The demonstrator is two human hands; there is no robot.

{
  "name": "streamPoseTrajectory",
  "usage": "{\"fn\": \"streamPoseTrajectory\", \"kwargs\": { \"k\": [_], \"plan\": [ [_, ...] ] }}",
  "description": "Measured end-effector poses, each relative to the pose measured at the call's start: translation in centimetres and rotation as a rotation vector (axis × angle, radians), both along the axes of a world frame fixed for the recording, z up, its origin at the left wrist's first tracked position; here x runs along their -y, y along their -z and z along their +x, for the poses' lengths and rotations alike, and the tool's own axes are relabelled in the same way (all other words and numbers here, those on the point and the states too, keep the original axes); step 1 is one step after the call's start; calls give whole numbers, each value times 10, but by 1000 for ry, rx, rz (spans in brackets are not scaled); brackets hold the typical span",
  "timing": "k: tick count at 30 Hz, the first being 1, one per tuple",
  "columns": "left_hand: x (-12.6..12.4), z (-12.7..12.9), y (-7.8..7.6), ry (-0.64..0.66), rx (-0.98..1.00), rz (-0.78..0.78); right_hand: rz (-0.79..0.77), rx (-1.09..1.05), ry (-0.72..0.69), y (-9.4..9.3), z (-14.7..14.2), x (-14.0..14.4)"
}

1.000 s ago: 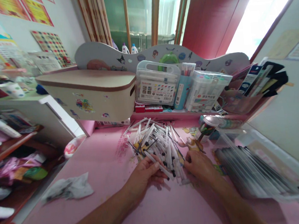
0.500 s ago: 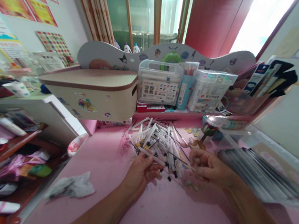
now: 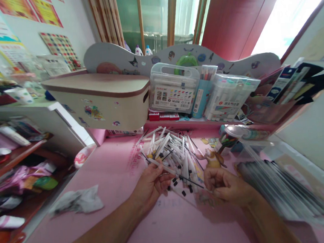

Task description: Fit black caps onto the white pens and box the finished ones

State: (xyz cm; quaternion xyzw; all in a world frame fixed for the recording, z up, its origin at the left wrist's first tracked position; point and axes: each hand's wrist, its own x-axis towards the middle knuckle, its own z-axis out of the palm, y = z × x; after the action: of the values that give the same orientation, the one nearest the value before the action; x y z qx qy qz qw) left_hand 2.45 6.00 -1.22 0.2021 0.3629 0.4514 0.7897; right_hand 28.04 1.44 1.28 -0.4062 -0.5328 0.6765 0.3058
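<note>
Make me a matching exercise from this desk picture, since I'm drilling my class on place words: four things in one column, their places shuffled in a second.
Things
1. pen pile
2. crumpled tissue
3. clear tray
4. cream box

Places
A. on the pink desk, left of the left hand
B. raised at the back left, with a brown lid
C. at the right edge, beside the right hand
D. mid-desk, just beyond both hands

Pairs: 1-D, 2-A, 3-C, 4-B
</note>
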Motion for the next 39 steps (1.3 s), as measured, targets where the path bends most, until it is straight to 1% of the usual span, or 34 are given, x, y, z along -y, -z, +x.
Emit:
{"fn": "streamPoseTrajectory", "kwargs": {
  "k": [5,8,11,14,18,19,20,23,25,28,30,32,33,35,37,39],
  "plan": [
    [0,-2,4,49,-50,92,12,16,-6,2,-1,-1],
    [1,-2,5,48,-33,134,-30,16,-40,-1,-3,0],
    [4,-1,2,72,-4,157,-49,-7,-61,-3,-5,0],
    [7,1,-2,101,12,142,-66,-18,-10,1,-14,-2],
    [12,3,-3,179,72,119,-57,-54,168,10,-34,-4],
    [13,3,-2,203,98,107,-42,-75,192,11,-39,-4],
    [14,4,0,221,127,91,-27,-103,192,11,-43,-3],
    [15,3,5,244,213,37,14,-166,129,9,-51,-1],
    [15,3,7,261,247,24,38,-137,128,7,-53,0],
    [15,2,8,318,260,34,119,-4,151,5,-53,1],
    [16,2,7,344,267,37,153,107,101,1,-48,0],
    [16,1,6,340,276,28,219,271,81,-6,-35,-2],
    [16,1,6,333,277,17,281,389,108,-10,-25,-4],
    [14,-1,7,319,274,-15,439,702,241,-17,-2,-7],
    [12,-3,9,302,261,-40,478,1016,321,-17,21,-9],
    [9,-5,10,268,243,-42,480,1211,343,-10,40,-9]
  ]
}}
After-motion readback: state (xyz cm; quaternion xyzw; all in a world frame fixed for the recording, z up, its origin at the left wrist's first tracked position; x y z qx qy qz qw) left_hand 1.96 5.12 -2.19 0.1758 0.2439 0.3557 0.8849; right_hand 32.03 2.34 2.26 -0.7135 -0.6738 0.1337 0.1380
